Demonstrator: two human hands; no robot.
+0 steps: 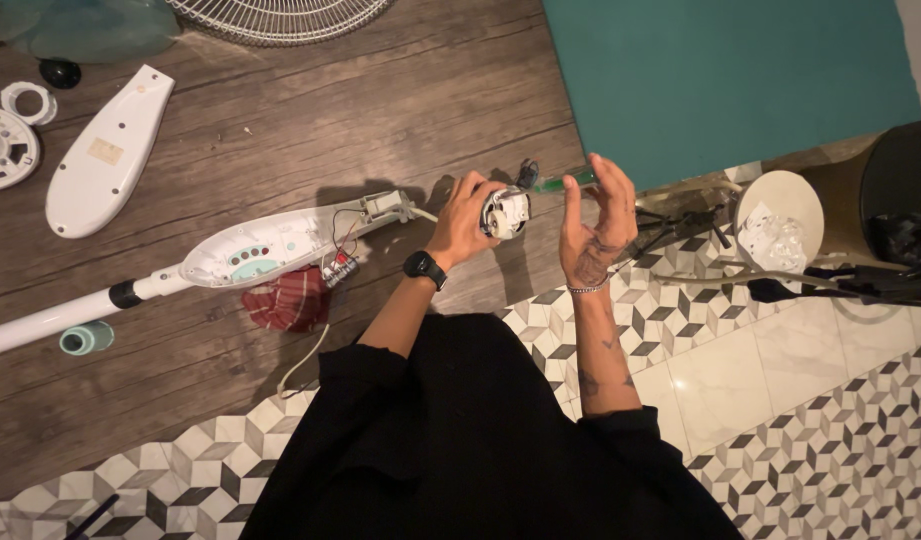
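My left hand (463, 222) grips a small round fan motor (505, 212) with a white and metal face, held above the edge of a wooden table (400, 110). My right hand (595, 222) holds a green-handled screwdriver (565, 184) whose tip points left toward the motor. Wires run from the motor to an opened white fan neck housing (270, 248) lying on the table, with a small red part (338, 268) beside it.
A white cover panel (108, 152), round white parts (5, 145), a fan grille (280, 18), a red cloth (285, 300) and a teal cap (85, 338) lie on the table. A teal board (730, 80), a white bin (777, 228) and a dark stool (895, 190) stand to the right on patterned floor tiles.
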